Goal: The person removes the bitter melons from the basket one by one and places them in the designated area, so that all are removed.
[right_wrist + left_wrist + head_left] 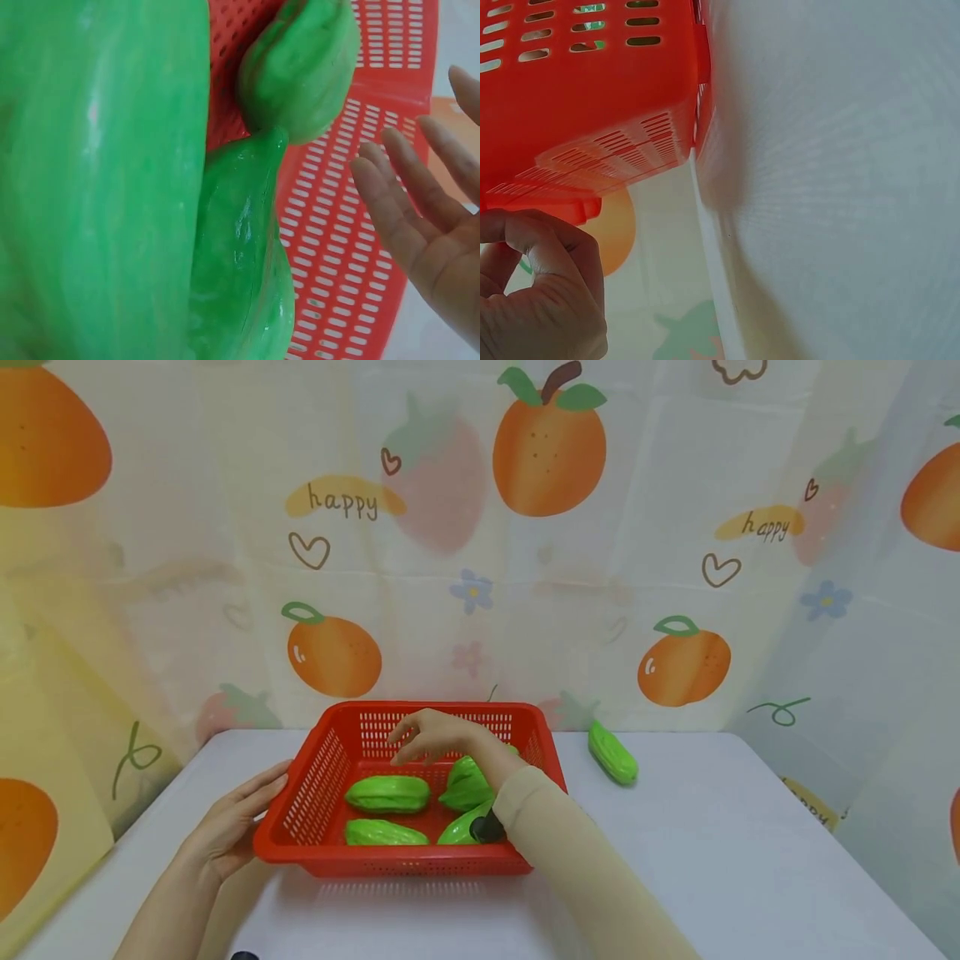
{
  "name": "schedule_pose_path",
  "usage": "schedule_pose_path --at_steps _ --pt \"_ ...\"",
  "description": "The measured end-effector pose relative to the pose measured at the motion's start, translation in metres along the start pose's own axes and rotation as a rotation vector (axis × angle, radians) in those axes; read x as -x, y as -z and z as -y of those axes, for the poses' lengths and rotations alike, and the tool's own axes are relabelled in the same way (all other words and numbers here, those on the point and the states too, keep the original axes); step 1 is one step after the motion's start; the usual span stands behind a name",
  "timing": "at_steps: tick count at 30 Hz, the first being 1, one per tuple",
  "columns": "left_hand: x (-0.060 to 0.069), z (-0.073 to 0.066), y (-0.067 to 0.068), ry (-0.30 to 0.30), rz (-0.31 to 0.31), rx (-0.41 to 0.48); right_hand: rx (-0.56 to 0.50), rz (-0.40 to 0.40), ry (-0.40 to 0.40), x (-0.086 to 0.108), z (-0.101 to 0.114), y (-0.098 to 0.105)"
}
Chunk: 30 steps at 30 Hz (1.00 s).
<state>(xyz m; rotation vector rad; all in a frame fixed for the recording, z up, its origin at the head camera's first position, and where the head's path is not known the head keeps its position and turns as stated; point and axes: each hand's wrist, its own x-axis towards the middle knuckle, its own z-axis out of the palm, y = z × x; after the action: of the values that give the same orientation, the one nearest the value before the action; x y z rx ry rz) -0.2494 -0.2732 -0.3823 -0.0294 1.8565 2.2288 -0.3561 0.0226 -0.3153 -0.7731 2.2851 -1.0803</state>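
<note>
A red plastic basket (405,853) with slotted walls stands on the white table. My left hand (234,822) grips its left rim; in the left wrist view the fingers (551,244) bend at the rim. Over the inside of the basket hovers my right hand (435,737), holding nothing. Its fingers are spread and relaxed in the right wrist view. Several green ridged gourds lie in the basket: one in the middle (387,794), one near the front wall (386,833), others to the right (467,787), partly hidden by my right forearm.
Another green gourd (612,753) lies on the table (697,843), right of the basket near the back edge. Behind the table hangs a fruit-printed curtain (540,585). A small dark object (244,956) shows at the bottom edge of the head view.
</note>
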Motion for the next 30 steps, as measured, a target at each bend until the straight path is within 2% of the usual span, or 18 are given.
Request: schedule_pose_path --at_steps 3,7,19,30 --pt "0.0 0.0 0.0 0.005 -0.009 0.007 0.003 0.019 -0.01 -0.001 -0.001 -0.003" --pt "-0.001 0.001 0.0 0.009 -0.019 0.002 0.064 0.051 -0.008 -0.002 -0.001 -0.007" --pt "0.001 0.002 0.001 -0.005 0.01 0.004 0.185 0.13 -0.016 -0.003 -0.006 -0.015" --pt "0.001 0.001 0.001 -0.007 0.004 0.008 0.269 0.161 -0.113 -0.003 -0.001 -0.021"
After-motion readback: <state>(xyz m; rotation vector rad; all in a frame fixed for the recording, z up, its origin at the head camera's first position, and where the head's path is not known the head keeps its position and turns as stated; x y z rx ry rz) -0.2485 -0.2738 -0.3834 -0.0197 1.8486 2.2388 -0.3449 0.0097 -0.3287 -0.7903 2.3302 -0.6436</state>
